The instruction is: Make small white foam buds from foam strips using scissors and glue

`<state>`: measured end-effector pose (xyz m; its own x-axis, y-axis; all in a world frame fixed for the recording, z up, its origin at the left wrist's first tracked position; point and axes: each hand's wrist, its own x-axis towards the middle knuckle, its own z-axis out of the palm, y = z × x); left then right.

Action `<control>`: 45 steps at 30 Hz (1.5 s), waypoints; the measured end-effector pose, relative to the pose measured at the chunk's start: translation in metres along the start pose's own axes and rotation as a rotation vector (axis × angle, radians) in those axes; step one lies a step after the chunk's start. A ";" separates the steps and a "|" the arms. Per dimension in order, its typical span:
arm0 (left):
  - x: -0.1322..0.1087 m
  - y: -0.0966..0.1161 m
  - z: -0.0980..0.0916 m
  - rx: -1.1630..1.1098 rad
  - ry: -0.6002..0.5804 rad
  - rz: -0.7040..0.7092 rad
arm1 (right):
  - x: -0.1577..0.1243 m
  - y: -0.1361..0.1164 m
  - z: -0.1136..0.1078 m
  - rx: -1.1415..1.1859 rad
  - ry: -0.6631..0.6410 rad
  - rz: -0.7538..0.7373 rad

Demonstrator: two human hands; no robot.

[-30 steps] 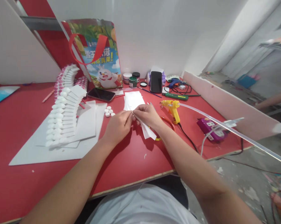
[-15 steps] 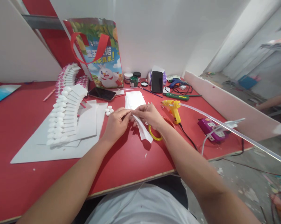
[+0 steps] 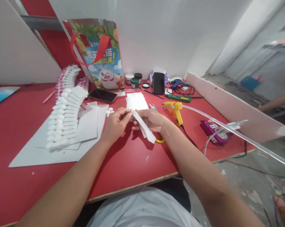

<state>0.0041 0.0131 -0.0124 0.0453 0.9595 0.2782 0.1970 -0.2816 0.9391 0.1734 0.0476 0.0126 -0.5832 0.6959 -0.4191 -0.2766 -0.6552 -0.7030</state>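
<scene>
Above the red table, a folded white paper strip (image 3: 145, 130) slants down and to the right from my fingertips. My left hand (image 3: 116, 123) pinches its upper end between thumb and forefinger. My right hand (image 3: 154, 119) holds the same end from the other side, with its lower fingers curled behind the strip. Whether something small is wrapped in the pinched end, I cannot tell. Under my right hand lie scissors (image 3: 159, 141) with a yellow handle, partly hidden. A stack of white paper (image 3: 137, 100) is just beyond my hands, and several white round pieces (image 3: 109, 111) lie left of them.
At left, a fan of white padded sticks (image 3: 62, 121) rests on white boards (image 3: 44, 154). A yellow glue gun (image 3: 174, 108) with a long clear glue stick lies at right, near a purple pack (image 3: 212, 130). Phones, paint jars (image 3: 134, 82) and a printed bag (image 3: 102, 60) stand behind.
My right hand has turned and its fingers have opened out beneath the strip, which now shows more of its length. The scissors' blades have come into sight beyond that hand.
</scene>
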 end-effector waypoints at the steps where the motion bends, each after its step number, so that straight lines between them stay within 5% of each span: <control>1: 0.000 0.000 0.000 -0.008 0.002 -0.009 | 0.000 0.000 0.000 -0.008 0.010 -0.014; 21: -0.004 0.000 0.002 0.111 0.069 0.030 | 0.001 0.005 0.003 -0.271 0.252 -0.201; 28: -0.005 -0.003 0.007 0.299 0.105 0.194 | 0.007 0.014 0.002 -0.854 0.480 -0.615; 34: -0.007 -0.012 0.009 0.454 0.129 0.351 | 0.007 0.018 0.007 -1.150 0.524 -0.723; 45: -0.002 -0.016 0.005 0.840 0.082 0.697 | 0.005 0.010 -0.007 -0.804 0.341 -0.552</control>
<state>0.0056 0.0160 -0.0286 0.3472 0.5803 0.7367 0.7599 -0.6344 0.1416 0.1730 0.0468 -0.0002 -0.2480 0.9684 0.0256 0.2249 0.0833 -0.9708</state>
